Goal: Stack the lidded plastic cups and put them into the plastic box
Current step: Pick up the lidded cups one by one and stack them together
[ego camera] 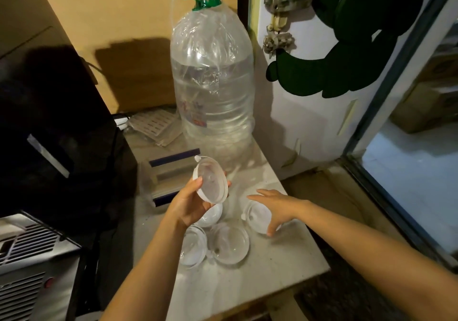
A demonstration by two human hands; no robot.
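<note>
My left hand (189, 204) holds a clear lidded plastic cup (210, 178) tilted on its side above the small white table (285, 271). My right hand (277, 208) hovers with fingers spread over another lidded cup (255, 215) on the table, thumb at its near edge. A lidded cup (229, 242) and one more (193, 245) stand in front of my left hand. A further cup (213, 215) is partly hidden under that hand. A clear plastic box (168, 172) with a dark blue strip stands just left of the held cup.
A large water bottle (213, 83) with a green cap stands at the back of the table. A black bag (54, 132) and a grey appliance (32, 266) lie to the left. A white door (309, 97) rises on the right, with a doorway beyond.
</note>
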